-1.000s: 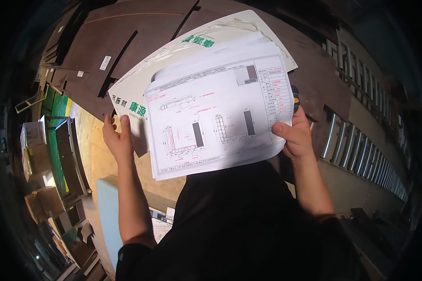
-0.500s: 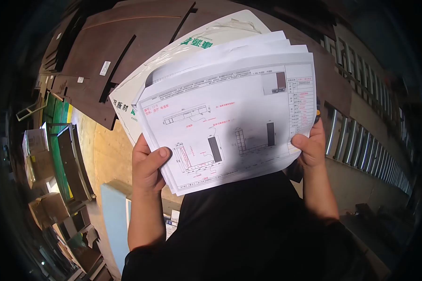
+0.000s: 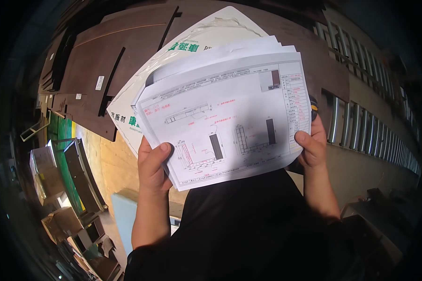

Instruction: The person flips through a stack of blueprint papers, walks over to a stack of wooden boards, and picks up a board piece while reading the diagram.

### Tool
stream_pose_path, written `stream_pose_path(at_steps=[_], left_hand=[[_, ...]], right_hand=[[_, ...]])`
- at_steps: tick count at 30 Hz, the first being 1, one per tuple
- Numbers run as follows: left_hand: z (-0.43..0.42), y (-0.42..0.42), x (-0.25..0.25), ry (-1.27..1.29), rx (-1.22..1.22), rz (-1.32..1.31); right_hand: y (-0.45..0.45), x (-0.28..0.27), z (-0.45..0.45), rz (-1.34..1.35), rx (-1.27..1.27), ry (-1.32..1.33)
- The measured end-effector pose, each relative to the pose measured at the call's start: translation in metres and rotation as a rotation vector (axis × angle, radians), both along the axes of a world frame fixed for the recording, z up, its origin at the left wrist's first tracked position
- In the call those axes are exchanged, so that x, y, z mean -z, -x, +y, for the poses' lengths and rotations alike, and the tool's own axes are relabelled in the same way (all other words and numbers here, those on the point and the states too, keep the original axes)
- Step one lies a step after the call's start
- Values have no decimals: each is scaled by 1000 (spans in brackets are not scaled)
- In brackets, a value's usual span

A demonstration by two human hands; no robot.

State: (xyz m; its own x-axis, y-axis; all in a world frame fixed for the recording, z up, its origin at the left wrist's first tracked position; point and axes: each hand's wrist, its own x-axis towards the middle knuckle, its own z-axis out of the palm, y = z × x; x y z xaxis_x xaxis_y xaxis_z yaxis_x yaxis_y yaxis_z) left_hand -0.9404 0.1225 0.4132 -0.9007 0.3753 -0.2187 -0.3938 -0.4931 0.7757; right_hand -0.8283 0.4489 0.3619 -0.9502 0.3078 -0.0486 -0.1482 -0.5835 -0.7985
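A stack of printed sheets (image 3: 201, 112) with drawings, red notes and a table along its right side is held up in front of my body. My left hand (image 3: 155, 161) grips its lower left edge, thumb on top. At the right edge, my right hand (image 3: 312, 143) pinches the sheets with its thumb on the front. Behind that hand shows part of a black and yellow object (image 3: 314, 107); what it is I cannot make out. A white board with green lettering (image 3: 164, 58) lies beyond the papers and is partly covered by them.
Large dark brown panels (image 3: 91, 70) spread out beyond the papers. Metal roller tracks (image 3: 361, 126) run down the right side. Cardboard boxes (image 3: 63, 222) stand at the left, near a green strip (image 3: 64, 129). A light blue board (image 3: 125, 213) is at lower left.
My left hand, apart from the front of the sheets at first, has closed on their left edge. The sheets have tilted and shifted slightly lower, and the view has turned a little.
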Motion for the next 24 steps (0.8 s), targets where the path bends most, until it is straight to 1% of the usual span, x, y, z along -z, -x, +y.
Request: stream_pose_path(at_steps=[8,14,17,24], left_hand=[[2,3,3,50,12,-18],[5,3,3,49,-25,-25],[5,4,2,27,-7,-17],[1,5,3,65,-28,-9]], right_hand=[[-4,1,-3,-55,17,-7],[-2,-1,-4,-64,46,-2],[-2,-3,-4,-81,58,2],[-1,-3,-3,-102,42,-10]])
